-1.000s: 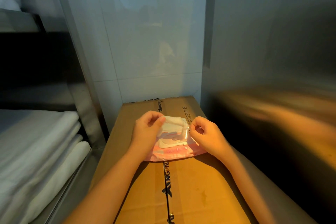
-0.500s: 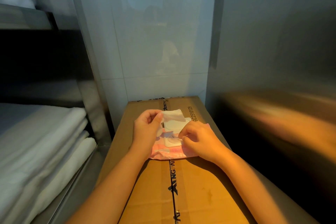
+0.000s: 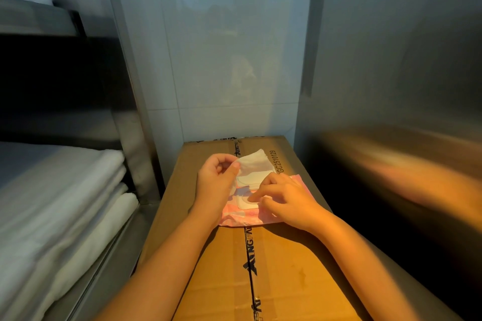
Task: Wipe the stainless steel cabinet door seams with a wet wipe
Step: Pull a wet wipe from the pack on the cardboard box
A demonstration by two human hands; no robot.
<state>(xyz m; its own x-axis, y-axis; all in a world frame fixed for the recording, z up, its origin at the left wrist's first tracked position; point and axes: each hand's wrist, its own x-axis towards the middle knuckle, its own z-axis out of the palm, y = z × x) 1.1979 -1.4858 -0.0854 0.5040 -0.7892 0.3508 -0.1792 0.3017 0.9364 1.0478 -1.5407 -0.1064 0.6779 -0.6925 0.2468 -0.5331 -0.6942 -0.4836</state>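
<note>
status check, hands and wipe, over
Left hand pinches wet wipe. Right hand presses pack flap. Cabinet door to the right, nothing seen in the way.

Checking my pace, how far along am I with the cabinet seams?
Done: a wet wipe is pulled from the pink pack. In hand: left hand pinches it, right hand presses the pack's flap. Left: all the wiping; the steel cabinet door is untouched.
</note>
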